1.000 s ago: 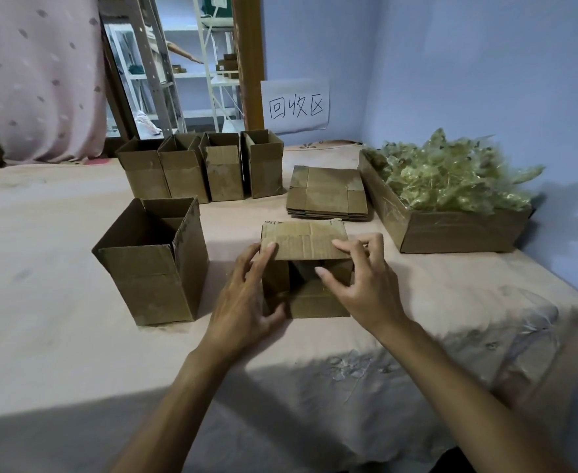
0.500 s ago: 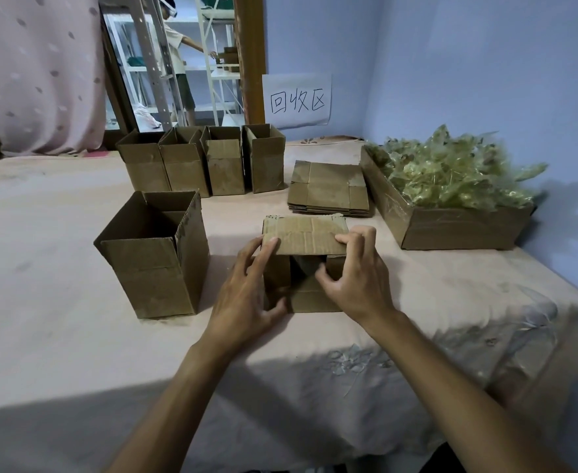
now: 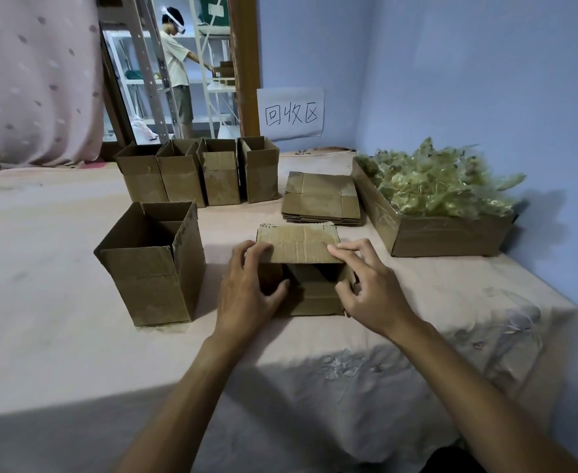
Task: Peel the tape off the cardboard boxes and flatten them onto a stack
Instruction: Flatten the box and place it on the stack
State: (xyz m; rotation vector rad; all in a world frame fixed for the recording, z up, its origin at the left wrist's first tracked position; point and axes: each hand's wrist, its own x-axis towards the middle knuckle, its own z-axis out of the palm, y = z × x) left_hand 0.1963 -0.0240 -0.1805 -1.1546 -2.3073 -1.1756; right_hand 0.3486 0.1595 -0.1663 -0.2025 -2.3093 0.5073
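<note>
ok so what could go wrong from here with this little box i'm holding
The small box lies on its side with your left hand and right hand gripping it. Its top panel's far edge looks ragged, so a hard pull may tear the cardboard. The open box stands close on the left, and collapsing sideways could knock it over.

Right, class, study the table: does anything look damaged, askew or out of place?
Two things. The large open box at front left has a ragged, torn edge along its upper right corner. The small box, gripped by the left hand and right hand, lies on its side, and its top panel's far edge is frayed.
</note>
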